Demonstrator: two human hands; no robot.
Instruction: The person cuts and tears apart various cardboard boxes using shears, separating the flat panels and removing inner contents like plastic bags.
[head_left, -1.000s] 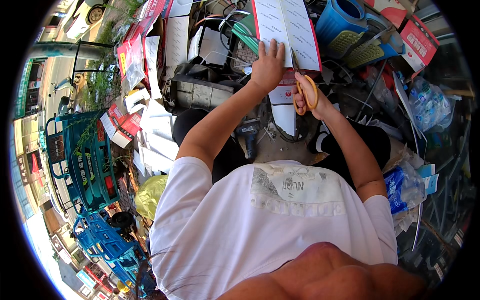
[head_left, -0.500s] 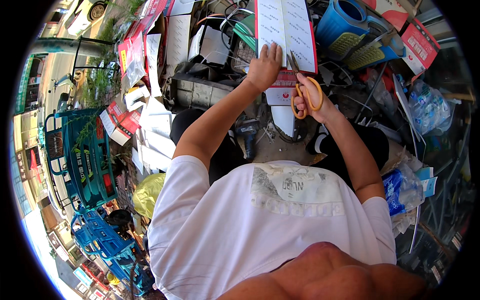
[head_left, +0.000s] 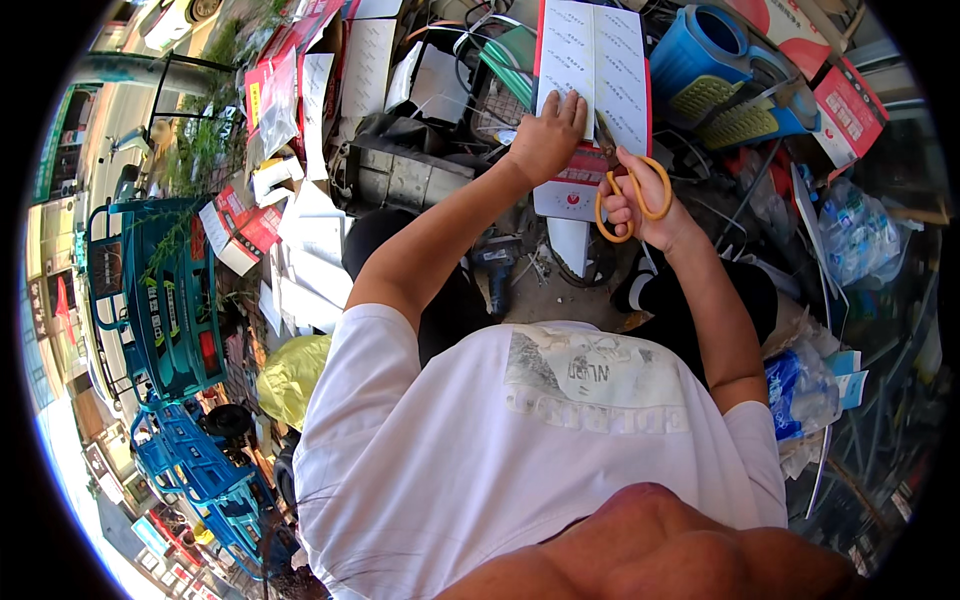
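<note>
A long white cardboard box with red edges and rows of small print [head_left: 618, 60] stands in front of me at the top of the view. My left hand [head_left: 547, 137] lies on its lower left part, fingers stretched out flat, holding nothing. In my right hand [head_left: 648, 205] is a pair of scissors with orange loop handles [head_left: 655, 188], its blades pointing up along the box's lower front. Whether the blades touch the card cannot be made out. Below hangs a red and white end flap [head_left: 570, 198] of the box.
A cordless drill [head_left: 495, 268] lies between my legs. A blue plastic stool [head_left: 700, 50] and a bag of clear bottles [head_left: 855, 230] are at the right. Flattened cartons [head_left: 310, 260] and a grey metal housing [head_left: 405, 178] lie left; a teal three-wheeled cart [head_left: 170, 300] stands beyond.
The view has shifted slightly, so the box, both hands and the scissors appear a little farther right and lower. My left hand's placement and my grip on the scissors look the same.
</note>
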